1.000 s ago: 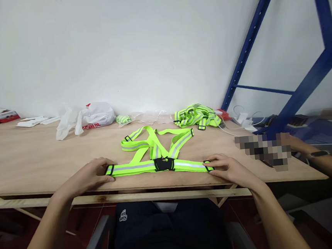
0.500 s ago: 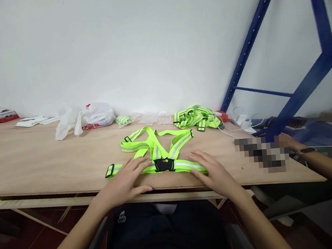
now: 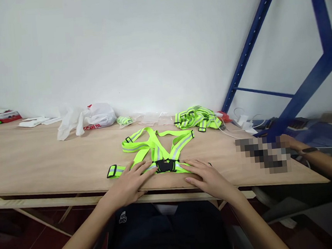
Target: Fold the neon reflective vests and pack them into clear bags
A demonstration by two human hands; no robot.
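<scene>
Harness [image 3: 157, 150]: yellow-green with silver stripes, lying on the bench [image 3: 70, 164], its waist strap [image 3: 119, 171] running along the front edge and its looped shoulder straps [image 3: 182, 143] spread toward the back edge.
Buckle [image 3: 165, 166]: black, apparently fastened, between the two hands.
Left hand [image 3: 127, 186]: palm down over the waist strap, just left of the buckle; fingers extended and unclenched.
Right hand [image 3: 207, 176]: laid over the same strap on the buckle's other side; fingers stretched out, released.
Black slider [image 3: 111, 171]: at the strap's left end, beyond the left hand.
Back edge: a heap of similar straps [image 3: 196, 118] right of the middle; leftward, clear plastic bags [image 3: 154, 118], a small bagged bundle [image 3: 124, 121], a white bag [image 3: 103, 115].
Right edge: another person's forearm [image 3: 329, 164], near a blue rack [image 3: 242, 61].
</scene>
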